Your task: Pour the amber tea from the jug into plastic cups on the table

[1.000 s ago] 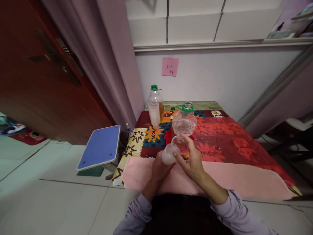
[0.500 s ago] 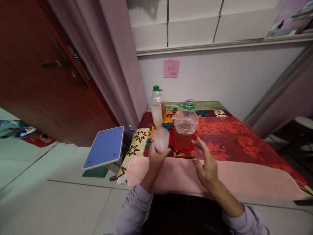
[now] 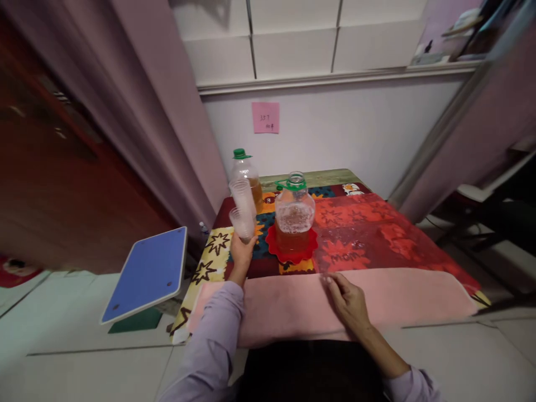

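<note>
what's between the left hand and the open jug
In the head view, a strip of tablecloth, then the near side of the red tray under the open jug, lie between it and the left hand.

The open jug (image 3: 304, 200) is clear with a green neck ring (image 3: 295, 186), its amber liquid (image 3: 292, 241) under white foam (image 3: 295, 220); its tray (image 3: 272, 247) is bright red. The capped jug (image 3: 245, 167) repeats amber and green. The held cup (image 3: 243, 223) and nested cups (image 3: 243, 194) are translucent white. The surface cover (image 3: 368, 223) mixes maroon, red, yellow, orange and teal, with dark starbursts. The cloth (image 3: 288, 307) is pale pink.
</note>
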A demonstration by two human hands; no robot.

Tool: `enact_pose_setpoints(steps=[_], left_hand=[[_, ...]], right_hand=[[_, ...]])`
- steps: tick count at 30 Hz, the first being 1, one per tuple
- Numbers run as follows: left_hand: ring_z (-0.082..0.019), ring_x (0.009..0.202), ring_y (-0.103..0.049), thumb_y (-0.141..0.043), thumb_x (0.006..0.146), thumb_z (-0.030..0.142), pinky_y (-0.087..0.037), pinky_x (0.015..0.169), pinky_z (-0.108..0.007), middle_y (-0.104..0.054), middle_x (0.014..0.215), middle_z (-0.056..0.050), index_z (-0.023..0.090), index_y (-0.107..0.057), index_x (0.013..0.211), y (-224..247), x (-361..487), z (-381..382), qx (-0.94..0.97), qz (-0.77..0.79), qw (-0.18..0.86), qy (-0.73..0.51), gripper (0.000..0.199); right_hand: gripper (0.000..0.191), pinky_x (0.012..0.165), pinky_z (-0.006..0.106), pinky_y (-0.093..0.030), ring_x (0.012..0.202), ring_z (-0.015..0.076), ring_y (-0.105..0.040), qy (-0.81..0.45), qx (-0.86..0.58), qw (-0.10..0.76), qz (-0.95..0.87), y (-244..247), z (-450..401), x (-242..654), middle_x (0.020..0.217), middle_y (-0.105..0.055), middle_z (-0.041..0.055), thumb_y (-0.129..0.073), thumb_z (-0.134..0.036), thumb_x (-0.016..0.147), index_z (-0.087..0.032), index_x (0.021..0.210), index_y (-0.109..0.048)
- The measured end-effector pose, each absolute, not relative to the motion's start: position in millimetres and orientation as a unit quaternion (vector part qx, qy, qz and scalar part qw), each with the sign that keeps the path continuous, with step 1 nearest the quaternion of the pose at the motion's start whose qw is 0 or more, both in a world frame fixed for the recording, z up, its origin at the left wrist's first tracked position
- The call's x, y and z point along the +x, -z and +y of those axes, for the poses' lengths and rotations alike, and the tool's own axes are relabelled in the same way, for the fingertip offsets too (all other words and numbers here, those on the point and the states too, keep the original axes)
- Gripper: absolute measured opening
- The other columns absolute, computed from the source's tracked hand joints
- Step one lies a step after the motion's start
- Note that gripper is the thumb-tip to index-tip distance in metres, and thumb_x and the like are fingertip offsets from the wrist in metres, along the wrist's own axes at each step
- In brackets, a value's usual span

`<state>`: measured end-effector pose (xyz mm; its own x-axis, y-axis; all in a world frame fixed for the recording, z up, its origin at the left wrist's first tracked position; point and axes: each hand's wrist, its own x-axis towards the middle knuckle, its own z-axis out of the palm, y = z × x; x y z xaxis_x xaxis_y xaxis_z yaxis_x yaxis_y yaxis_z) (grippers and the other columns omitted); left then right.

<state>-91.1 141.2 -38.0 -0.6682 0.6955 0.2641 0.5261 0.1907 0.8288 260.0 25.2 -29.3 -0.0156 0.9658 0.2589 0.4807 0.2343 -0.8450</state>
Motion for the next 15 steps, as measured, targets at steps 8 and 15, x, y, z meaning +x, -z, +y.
enact_pose_setpoints(steps=[8,15], left_hand=[[-0.033,0.102,-0.070,-0.092,0.067,0.042,-0.055,0.096,-0.047,-0.070,0.098,-0.006,0.023,-0.059,0.098,44.2,-96.7,149.2,0.402,0.775,0.058,-0.484,0.049],[-0.025,0.096,-0.070,-0.094,0.062,0.034,-0.058,0.091,-0.042,-0.068,0.102,-0.003,0.022,-0.057,0.107,46.7,-95.6,148.9,0.409,0.763,0.050,-0.498,0.060]], right_hand=[[0.034,0.067,0.030,-0.061,0.068,0.0223,-0.078,-0.249,-0.535,0.427,-0.685,30.5,26.1,259.9,0.085,-0.084,0.0048,-0.061,-0.050,0.103,-0.024,0.103,-0.082],[0.034,0.067,0.031,-0.060,0.067,0.0220,-0.076,-0.230,-0.526,0.423,-0.701,30.6,25.2,261.9,0.087,-0.084,0.0059,-0.060,-0.050,0.104,-0.024,0.103,-0.082]])
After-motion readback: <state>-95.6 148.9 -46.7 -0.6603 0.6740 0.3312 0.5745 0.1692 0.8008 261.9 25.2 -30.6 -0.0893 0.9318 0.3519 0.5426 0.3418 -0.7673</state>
